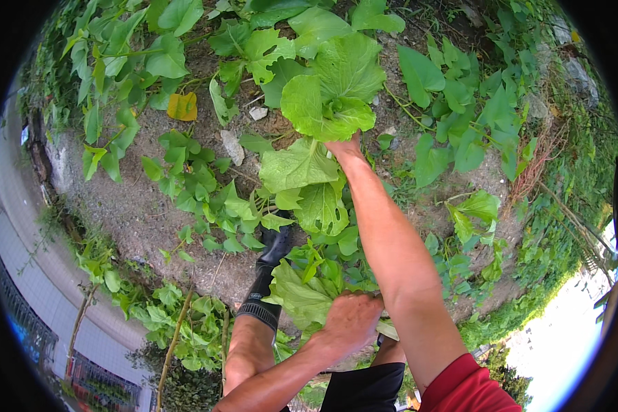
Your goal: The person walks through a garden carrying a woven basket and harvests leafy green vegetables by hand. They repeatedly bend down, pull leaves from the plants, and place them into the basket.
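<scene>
My right hand (346, 146) reaches under a light green leafy vegetable plant (335, 98), where leaves cover the fingers, so its grip cannot be told. Nearer my body, my left hand (354, 314) is closed around a bunch of picked green leaves (301, 293). Pale stalks stick out of that fist on the right, under my right forearm. Between the hands hang large leaves, one with holes (322, 206).
Leafy vines (185, 170) spread over the soil around a black boot (273, 252) on my leg. Stones (233, 147) and a yellow leaf (182, 106) lie at the upper left. Thin wooden stakes (175, 345) stand at the lower left, near a paved path (41, 242).
</scene>
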Demonstrator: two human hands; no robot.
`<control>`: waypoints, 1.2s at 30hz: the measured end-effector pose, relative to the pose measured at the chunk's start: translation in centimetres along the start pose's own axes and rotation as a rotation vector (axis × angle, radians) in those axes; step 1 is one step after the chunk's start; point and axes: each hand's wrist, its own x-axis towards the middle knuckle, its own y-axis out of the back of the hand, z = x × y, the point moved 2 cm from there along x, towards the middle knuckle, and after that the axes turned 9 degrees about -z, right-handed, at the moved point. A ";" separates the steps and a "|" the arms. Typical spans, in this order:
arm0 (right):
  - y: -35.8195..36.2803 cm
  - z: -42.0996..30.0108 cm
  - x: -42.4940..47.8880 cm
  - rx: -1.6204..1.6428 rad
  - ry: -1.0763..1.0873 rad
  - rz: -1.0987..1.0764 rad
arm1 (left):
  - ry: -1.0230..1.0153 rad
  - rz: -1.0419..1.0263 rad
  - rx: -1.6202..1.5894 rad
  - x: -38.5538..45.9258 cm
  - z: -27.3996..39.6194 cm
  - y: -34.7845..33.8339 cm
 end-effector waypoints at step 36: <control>12.5 -1.2 6.9 0.060 -0.066 -0.665 | 0.010 0.033 -0.098 0.8 0.3 0.8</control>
